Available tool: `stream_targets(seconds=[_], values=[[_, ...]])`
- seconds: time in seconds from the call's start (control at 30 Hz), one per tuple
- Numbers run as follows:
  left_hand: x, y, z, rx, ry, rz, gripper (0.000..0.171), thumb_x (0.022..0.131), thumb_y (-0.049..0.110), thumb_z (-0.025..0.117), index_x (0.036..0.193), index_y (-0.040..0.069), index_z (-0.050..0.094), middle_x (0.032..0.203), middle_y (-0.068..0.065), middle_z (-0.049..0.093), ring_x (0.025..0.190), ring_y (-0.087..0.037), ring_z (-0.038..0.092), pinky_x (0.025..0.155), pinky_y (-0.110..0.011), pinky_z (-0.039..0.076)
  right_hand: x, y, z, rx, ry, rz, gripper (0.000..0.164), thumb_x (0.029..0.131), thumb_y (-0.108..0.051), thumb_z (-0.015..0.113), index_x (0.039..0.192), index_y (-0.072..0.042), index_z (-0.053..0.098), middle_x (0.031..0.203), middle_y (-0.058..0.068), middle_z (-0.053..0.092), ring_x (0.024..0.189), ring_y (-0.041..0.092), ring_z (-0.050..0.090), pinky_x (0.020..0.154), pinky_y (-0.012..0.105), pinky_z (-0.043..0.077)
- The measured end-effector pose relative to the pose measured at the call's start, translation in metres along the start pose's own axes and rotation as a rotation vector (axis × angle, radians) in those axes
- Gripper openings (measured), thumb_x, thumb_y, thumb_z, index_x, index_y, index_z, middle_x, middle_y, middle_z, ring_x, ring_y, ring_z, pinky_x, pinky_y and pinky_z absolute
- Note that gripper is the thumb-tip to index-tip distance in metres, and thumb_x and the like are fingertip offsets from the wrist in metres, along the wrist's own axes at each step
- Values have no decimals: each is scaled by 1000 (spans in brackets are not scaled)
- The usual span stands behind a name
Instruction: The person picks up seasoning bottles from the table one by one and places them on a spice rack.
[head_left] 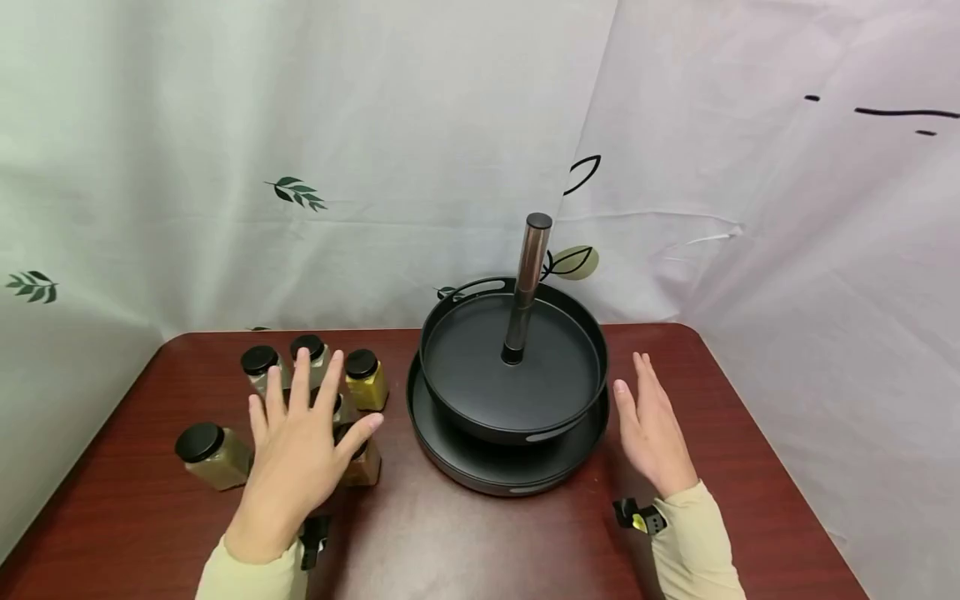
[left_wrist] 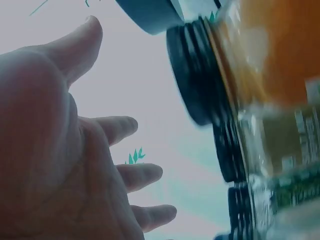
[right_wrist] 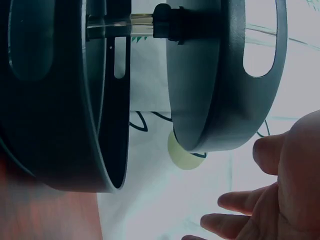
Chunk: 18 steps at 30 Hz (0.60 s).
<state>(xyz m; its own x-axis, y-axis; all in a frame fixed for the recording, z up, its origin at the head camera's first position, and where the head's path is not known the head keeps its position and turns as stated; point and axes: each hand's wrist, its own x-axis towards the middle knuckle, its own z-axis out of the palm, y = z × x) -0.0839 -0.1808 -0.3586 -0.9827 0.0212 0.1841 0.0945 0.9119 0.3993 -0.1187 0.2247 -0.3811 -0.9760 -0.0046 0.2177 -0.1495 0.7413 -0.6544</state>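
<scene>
From the head view I see a round black two-tier tray [head_left: 517, 400] on the reddish table [head_left: 420, 550], a shiny post [head_left: 525, 287] up its middle. The left grip [head_left: 296, 454] is spread wide, empty, by black-lidded jars [head_left: 217, 460]; the right grip [head_left: 654, 425], straight-fingered and empty, is just beside the tray. The left wrist view shows jars apart from the splayed fingers [left_wrist: 142, 175]; the right, fingertips near the upper tier [right_wrist: 232, 110].

Spice jars [head_left: 367, 390] crowding our left hand [head_left: 296, 450], narrow passage between them and the two-tier tray [head_left: 461, 358], its post [head_left: 529, 267] barring our way across.
</scene>
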Motion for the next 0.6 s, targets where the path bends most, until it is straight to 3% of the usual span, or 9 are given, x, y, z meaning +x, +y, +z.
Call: stream_targets(seconds=[0.3,0.6], values=[[-11,-28,-9,22,19,-38,91,98,61,53,163,17,8,165,-26,-6,146,-57,-13,108,-76,-12,6,-1,2,44,57,-43,60,110,-31,38,159,0,21,163,23,20,149,41,22,116,61,23],[-22,-45,-18,56,70,-22,88,99,55,55,163,18,8,165,-26,-6,146,-57,-10,109,-75,-11,11,-1,0,64,62,-52,59,110,-32,39,160,-6,22,164,18,21,148,40,24,114,62,25]])
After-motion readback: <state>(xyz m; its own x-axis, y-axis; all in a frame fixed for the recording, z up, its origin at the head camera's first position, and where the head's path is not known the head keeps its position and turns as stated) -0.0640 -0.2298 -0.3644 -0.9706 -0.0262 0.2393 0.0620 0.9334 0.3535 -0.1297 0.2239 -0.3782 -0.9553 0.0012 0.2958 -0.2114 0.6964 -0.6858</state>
